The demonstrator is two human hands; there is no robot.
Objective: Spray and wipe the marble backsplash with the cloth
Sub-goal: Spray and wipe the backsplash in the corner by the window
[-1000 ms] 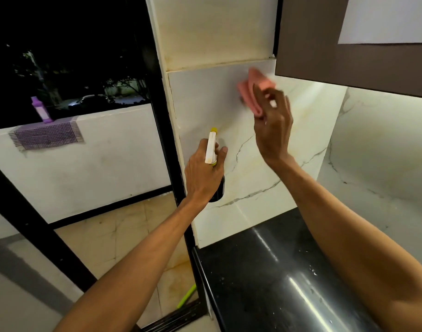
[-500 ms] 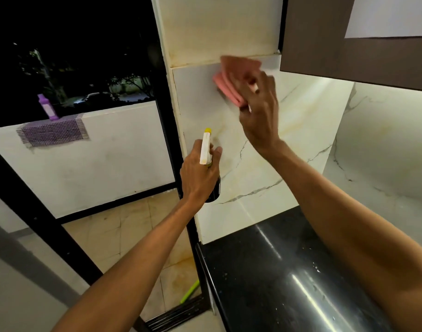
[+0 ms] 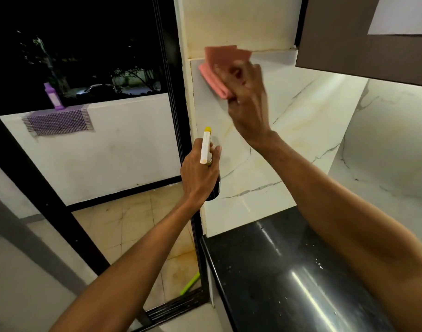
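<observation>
A pink cloth (image 3: 219, 65) is pressed flat against the top left corner of the white marble backsplash (image 3: 289, 130), and my right hand (image 3: 247, 101) grips it from below. Lower down, my left hand (image 3: 198, 173) holds a spray bottle (image 3: 205, 149) upright. The bottle has a white and yellow nozzle and a dark body, mostly hidden by my fingers. Its nozzle points at the marble, close to the wall's left edge.
A black polished countertop (image 3: 289, 271) lies under the backsplash. A brown upper cabinet (image 3: 348, 44) hangs at the upper right. To the left, a black-framed glass door (image 3: 178, 116) shows a balcony wall with a purple bottle (image 3: 53, 97) and a checked cloth (image 3: 59, 121).
My right hand has swept the pink cloth leftward and slightly up along the top of the marble, from near the cabinet to the left corner. The left hand and bottle stay about where they were.
</observation>
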